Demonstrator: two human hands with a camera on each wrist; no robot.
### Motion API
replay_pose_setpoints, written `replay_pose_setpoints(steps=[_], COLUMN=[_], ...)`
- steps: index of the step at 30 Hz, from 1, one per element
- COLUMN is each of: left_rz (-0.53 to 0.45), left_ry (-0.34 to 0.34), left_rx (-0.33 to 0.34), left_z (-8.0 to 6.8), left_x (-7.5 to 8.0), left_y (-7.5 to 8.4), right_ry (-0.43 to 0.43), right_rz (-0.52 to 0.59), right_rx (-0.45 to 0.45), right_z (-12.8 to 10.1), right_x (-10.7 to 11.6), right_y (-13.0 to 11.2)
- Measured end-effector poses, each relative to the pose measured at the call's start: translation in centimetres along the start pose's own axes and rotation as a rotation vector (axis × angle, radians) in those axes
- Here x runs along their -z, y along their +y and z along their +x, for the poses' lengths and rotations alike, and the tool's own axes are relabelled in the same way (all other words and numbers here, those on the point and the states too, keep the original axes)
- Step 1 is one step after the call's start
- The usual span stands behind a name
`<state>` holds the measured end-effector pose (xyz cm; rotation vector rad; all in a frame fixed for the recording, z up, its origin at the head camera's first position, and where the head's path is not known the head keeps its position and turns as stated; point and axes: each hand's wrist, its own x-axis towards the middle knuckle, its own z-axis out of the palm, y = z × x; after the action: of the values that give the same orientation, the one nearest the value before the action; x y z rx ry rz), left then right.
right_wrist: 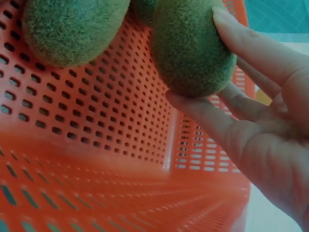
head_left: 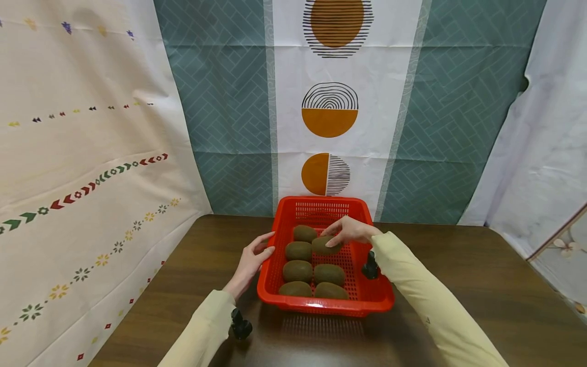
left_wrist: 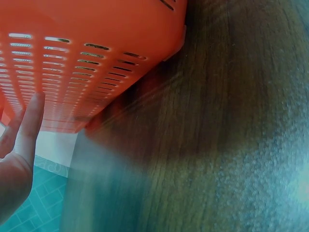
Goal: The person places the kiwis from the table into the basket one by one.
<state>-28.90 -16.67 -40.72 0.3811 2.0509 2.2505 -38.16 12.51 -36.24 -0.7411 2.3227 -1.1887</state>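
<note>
A red perforated basket stands on a dark wooden table and holds several brown-green kiwis in two rows. My right hand reaches in from the right and grips one kiwi in the right row. In the right wrist view the thumb and fingers curl round that kiwi, with another kiwi beside it on the basket floor. My left hand is at the basket's left rim with its fingers straight. The left wrist view shows its fingers close to the basket's outer wall.
The table stretches to both sides of the basket and in front of it. Patterned cloth hangs behind the table and along the left side. Small black wrist cameras sit at each sleeve.
</note>
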Motion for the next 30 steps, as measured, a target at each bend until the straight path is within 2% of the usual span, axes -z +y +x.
replay_pose_setpoints(steps=[10, 18, 24, 30], left_rz=[0.0, -0.003, 0.023, 0.019], left_ry=[0.003, 0.054, 0.092, 0.089], left_rx=[0.003, 0.001, -0.023, -0.019], left_z=[0.1, 0.9, 1.0, 1.1], left_x=[0.0, 0.6, 0.5, 0.5], left_y=[0.0, -1.9, -2.3, -2.4], right_ry=[0.007, -0.012, -0.008, -0.012], right_rz=[0.037, 0.059, 0.099, 0.111], right_rx=[-0.073, -0.107, -0.144, -0.163], right_z=[0.4, 0.6, 1.0, 0.9], right_x=[-0.8, -1.3, -1.6, -1.8], right_y=[1.0, 1.6, 1.9, 1.8])
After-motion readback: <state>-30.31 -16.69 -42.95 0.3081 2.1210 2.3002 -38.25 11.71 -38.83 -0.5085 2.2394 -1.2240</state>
